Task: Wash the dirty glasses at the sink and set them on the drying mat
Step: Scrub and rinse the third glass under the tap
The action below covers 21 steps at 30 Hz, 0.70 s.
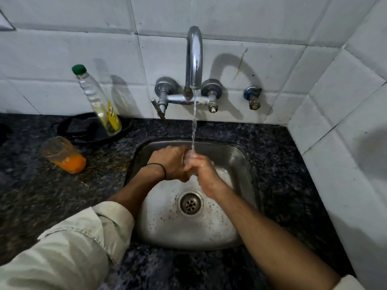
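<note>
Over the steel sink (pixel 240 155), my left hand (pixel 171 162) and my right hand (pixel 204 170) close together around a clear glass (pixel 188 156), most of it hidden by my fingers. Water runs from the chrome tap (pixel 194 59) straight onto the glass and my right hand. A second glass (pixel 62 156), smeared and holding orange juice dregs, stands on the dark counter to the left of the sink.
A clear bottle with a green cap (pixel 98 101) leans against the tiled wall at the back left, beside a black round object (pixel 83 126). The speckled granite counter (pixel 282 164) surrounds the sink. White tiled walls close in behind and on the right.
</note>
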Tool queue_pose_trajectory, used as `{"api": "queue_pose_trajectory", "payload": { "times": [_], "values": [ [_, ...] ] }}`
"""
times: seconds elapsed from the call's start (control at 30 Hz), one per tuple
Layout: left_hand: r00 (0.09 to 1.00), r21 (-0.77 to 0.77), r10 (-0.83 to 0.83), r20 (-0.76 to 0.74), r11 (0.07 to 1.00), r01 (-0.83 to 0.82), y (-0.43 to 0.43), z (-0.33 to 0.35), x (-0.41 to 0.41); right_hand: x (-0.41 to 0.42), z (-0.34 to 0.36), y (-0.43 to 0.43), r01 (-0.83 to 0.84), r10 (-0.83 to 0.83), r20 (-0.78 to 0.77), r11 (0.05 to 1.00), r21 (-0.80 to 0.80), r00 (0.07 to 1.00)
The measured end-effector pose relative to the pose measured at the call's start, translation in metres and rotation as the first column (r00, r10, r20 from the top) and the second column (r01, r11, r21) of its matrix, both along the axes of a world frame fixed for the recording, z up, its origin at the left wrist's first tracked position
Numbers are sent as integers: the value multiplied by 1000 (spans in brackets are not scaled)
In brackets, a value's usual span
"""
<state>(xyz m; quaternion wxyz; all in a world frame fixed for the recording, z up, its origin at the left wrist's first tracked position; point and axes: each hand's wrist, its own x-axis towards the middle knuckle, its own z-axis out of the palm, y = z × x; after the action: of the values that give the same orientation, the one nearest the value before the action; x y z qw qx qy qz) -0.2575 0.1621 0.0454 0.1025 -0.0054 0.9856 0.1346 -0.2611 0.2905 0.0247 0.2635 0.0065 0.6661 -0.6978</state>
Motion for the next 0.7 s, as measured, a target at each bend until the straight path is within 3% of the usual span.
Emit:
{"api": "queue_pose_trajectory", "payload": {
  "times": [0.07, 0.13, 0.23, 0.33, 0.37, 0.43, 0.47, 0.53, 0.57, 0.63, 0.7],
  "values": [
    [991, -199, 3, 134, 980, 24, 6, 8, -3, 17, -16, -7, 232, -208, 179, 965, -123, 962],
    [960, -349, -10, 279, 931, 111, 14, 10, -5, 24, -32, -20, 399, -331, 399, 912, -98, 855],
    [894, -468, -41, 445, 841, 271, 28, 0, -5, 24, -34, -41, 320, -212, 588, 944, -85, 781],
    [858, -463, -3, 514, 841, 281, 33, -6, -2, 32, -37, -48, 153, -146, 525, 988, 31, 838],
    [854, -437, 2, 521, 860, 264, 32, -7, -1, 31, -41, -42, 197, -184, 482, 980, 23, 857],
    [859, -331, -43, 510, 912, 242, 27, -8, 2, 29, -41, -26, 241, -231, 530, 969, 52, 816],
    [860, -236, -88, 503, 943, 235, 22, -12, 4, 26, -38, -21, 231, -264, 477, 965, 127, 839],
    [871, 81, -190, 454, 982, 172, 8, -22, 10, 16, -35, -16, 155, -238, 240, 935, 318, 941],
    [884, 309, -218, 413, 947, 89, 1, -24, 14, 11, -29, -14, 100, -146, 78, 901, 423, 986],
    [898, 674, -236, 372, 734, -86, -8, -27, 25, 8, -17, -6, 2, 112, -150, 796, 605, 982],
    [909, 873, -265, 321, 454, -176, -14, -35, 33, 5, -3, 4, -117, 359, -277, 772, 625, 891]
  ]
}}
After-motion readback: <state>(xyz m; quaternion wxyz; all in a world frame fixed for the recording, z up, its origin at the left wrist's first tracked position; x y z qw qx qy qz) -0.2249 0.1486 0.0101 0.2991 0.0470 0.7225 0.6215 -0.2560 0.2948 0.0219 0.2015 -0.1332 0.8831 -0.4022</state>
